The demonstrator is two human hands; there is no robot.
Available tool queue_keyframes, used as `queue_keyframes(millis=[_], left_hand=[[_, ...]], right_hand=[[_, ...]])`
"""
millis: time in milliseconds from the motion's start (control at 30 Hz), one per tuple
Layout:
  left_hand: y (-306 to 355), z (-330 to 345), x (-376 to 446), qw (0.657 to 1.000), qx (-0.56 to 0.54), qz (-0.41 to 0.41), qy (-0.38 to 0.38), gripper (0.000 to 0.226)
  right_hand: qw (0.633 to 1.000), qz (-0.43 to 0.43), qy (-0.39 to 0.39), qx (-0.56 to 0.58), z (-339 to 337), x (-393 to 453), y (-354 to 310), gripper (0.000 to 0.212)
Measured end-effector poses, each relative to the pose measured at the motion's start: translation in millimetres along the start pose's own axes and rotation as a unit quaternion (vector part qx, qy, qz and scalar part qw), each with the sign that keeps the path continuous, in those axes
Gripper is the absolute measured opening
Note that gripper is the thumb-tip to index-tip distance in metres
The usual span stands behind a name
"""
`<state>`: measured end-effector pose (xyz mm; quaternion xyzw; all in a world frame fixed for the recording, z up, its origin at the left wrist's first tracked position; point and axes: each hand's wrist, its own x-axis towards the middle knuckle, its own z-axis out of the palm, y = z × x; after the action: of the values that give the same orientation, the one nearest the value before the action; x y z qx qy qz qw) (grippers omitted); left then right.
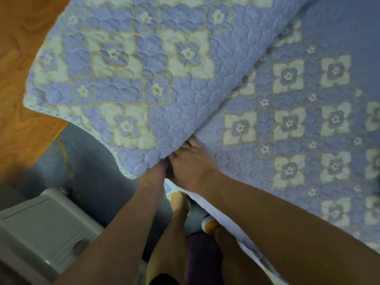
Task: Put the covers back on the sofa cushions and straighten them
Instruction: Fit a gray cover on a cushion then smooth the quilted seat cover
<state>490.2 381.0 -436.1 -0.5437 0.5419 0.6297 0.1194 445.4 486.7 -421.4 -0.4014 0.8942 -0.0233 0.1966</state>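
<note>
Cushion cover [131, 64] edge met your hands.
Your right hand [191, 163] fingers pinched its seam; left hand [158, 171] fingers hidden, grip unclear.

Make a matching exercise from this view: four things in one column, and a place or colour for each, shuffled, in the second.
Things:
1. quilted cover
2. grey box
3. wooden surface
4. right hand

Descriptions:
A. orange-brown, upper left
B. lower left, on the floor
C. lilac with cream flowers
D. at the fold between cushion and seat

Pairs: 1-C, 2-B, 3-A, 4-D
</note>
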Motion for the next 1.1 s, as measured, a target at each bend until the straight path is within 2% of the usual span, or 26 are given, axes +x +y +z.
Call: queue_keyframes(millis=[100,233,300,400,500,600,667,733,833,867,933,1000,1067,1100], left_hand=[[3.2,4.0,-2.6,0.997,-0.077,-0.012,-0.029,0.014],[-2.7,4.4,3.8,0.999,0.004,-0.002,0.032,0.012],[-7.6,4.6,7.7,0.994,0.080,0.029,0.074,0.026],[-14.6,2.2,18.4,0.952,0.263,0.079,0.137,0.028],[-20.1,-4.3,23.1,0.921,0.319,0.139,0.176,0.024],[-25.2,-19.3,26.8,0.837,0.473,0.217,0.171,0.019],[-26.7,-20.7,33.6,0.804,0.518,0.235,0.176,0.020],[-31.4,-14.0,37.1,0.816,0.509,0.206,0.181,0.021],[-41.6,-2.2,35.2,0.868,0.437,0.173,0.158,0.022],[-45.3,-8.8,30.2,0.866,0.441,0.183,0.148,0.025],[-47.0,-34.0,17.6,0.834,0.493,0.202,0.144,0.014],[-57.0,-84.6,10.0,0.810,0.525,0.172,0.197,0.007],[-71.5,-128.6,2.7,0.815,0.510,0.133,0.241,0.012],[-84.6,-139.7,1.2,0.826,0.505,0.136,0.212,0.015]], right_hand=[[0.999,0.018,-0.031,-0.019,2.1,17.0,-6.9,0.064],[0.999,-0.039,-0.002,-0.025,0.3,7.2,5.9,0.065],[0.998,-0.060,0.027,0.004,1.6,-12.2,13.5,0.067],[0.996,-0.072,0.051,0.003,16.5,-50.1,33.6,0.069],[0.997,-0.047,0.067,-0.001,13.9,-71.9,63.1,0.069],[0.998,-0.018,0.062,0.008,9.8,-79.0,72.1,0.067],[0.998,-0.010,0.056,0.009,11.7,-82.4,71.9,0.066],[0.999,-0.005,0.052,0.013,11.1,-84.5,70.1,0.065],[0.998,-0.009,0.049,0.035,8.8,-82.2,73.0,0.063],[0.998,-0.015,0.043,0.042,7.0,-81.4,72.9,0.062],[0.998,-0.010,0.040,0.047,0.1,-77.7,78.1,0.061],[0.997,0.017,0.046,0.064,-12.3,-67.9,83.3,0.061],[0.996,0.023,0.058,0.056,-21.4,-51.1,90.6,0.059],[0.997,0.016,0.060,0.034,-20.6,-40.2,93.2,0.059]])
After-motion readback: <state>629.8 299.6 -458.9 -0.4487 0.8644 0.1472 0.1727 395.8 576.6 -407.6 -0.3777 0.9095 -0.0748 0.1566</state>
